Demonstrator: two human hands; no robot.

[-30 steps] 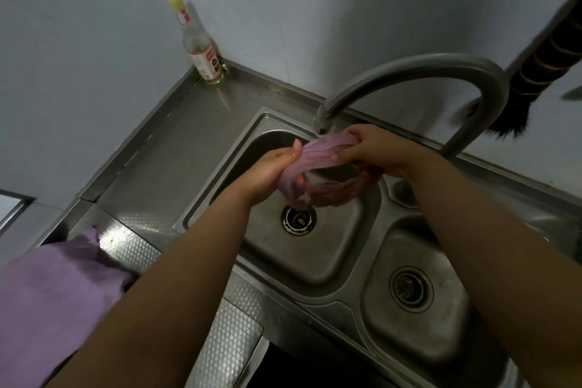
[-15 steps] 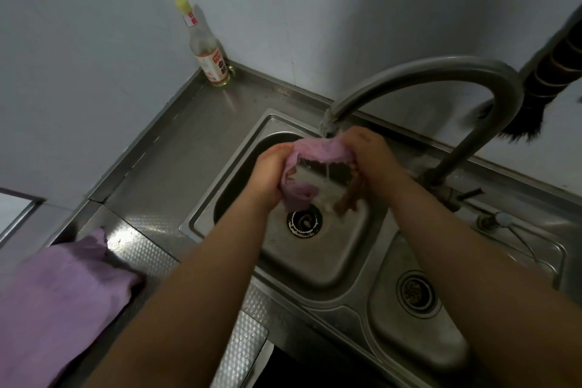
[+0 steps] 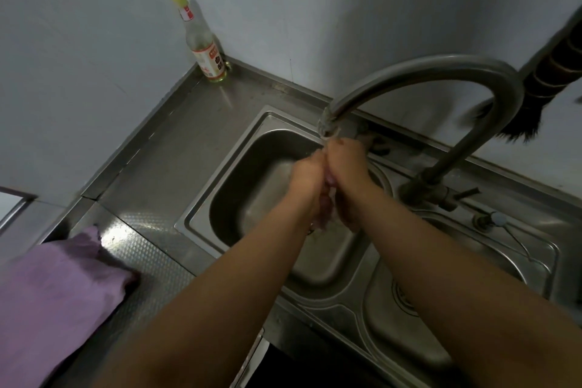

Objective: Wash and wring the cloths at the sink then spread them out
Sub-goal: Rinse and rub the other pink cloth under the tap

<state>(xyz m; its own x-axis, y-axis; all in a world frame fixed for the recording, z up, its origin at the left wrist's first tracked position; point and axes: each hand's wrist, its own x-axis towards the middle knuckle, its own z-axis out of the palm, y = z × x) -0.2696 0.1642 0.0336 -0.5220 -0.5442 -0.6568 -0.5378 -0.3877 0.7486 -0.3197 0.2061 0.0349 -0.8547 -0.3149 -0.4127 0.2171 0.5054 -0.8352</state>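
Note:
Over the left basin of the steel sink (image 3: 252, 142) my left hand (image 3: 307, 179) and my right hand (image 3: 348, 173) are pressed close together, both gripping a pink-purple cloth (image 3: 326, 201). Only a narrow strip of the cloth shows between the palms; the rest is hidden by the hands. The hands are right under the mouth of the curved tap (image 3: 409, 72). A second purple cloth (image 3: 53, 293) lies on the counter at the lower left.
A clear bottle with a yellow cap (image 3: 204, 50) stands in the back corner of the steel counter (image 3: 176, 148). The right basin (image 3: 406, 324) holds a drain. A tap lever (image 3: 466, 194) and a dark brush (image 3: 535, 104) are at the right.
The hands have come together and squeezed the cloth into a tight bunch; earlier it hung spread between them. The view has shifted so the tap base and right basin show more.

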